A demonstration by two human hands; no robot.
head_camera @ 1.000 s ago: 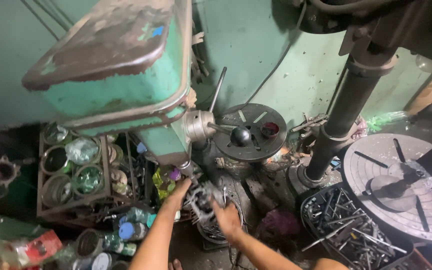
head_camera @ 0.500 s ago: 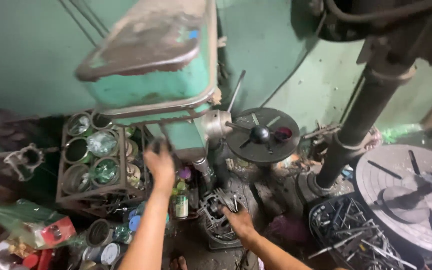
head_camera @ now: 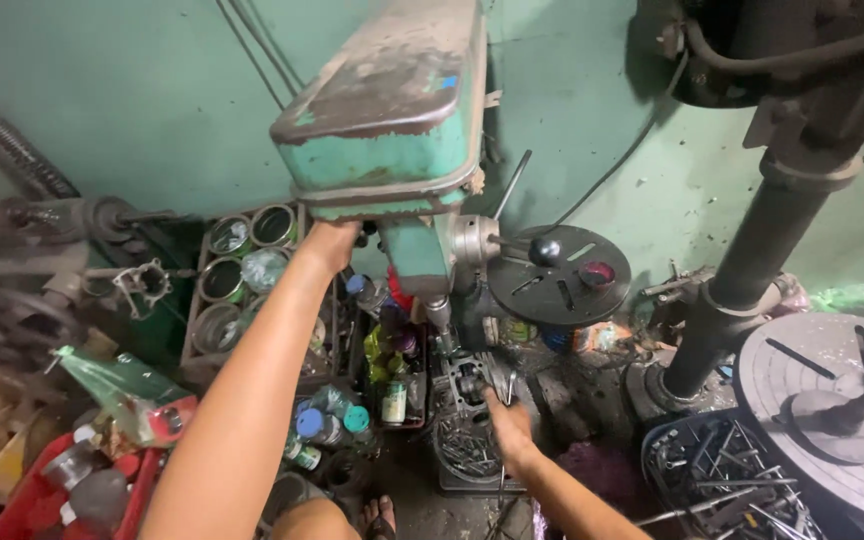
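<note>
A worn green drill press (head_camera: 392,130) stands against the green wall, its head at the centre top of the view. My left hand (head_camera: 332,243) reaches up and presses against the underside of the head, on its left side; the fingers are hidden. My right hand (head_camera: 508,425) is low down, resting on a dark metal workpiece (head_camera: 467,385) clamped on the press table under the spindle (head_camera: 439,315). A feed lever with a black ball knob (head_camera: 544,250) sticks out to the right.
A round slotted metal table (head_camera: 562,275) sits right of the spindle, a dark column (head_camera: 752,270) and a larger slotted disc (head_camera: 837,420) further right. A rack of tins (head_camera: 242,270) stands at left. Bottles, spray cans and scrap bins crowd the floor.
My left hand has risen from the workpiece to the underside of the drill head. My right hand stays low at the workpiece. The view has tilted upward.
</note>
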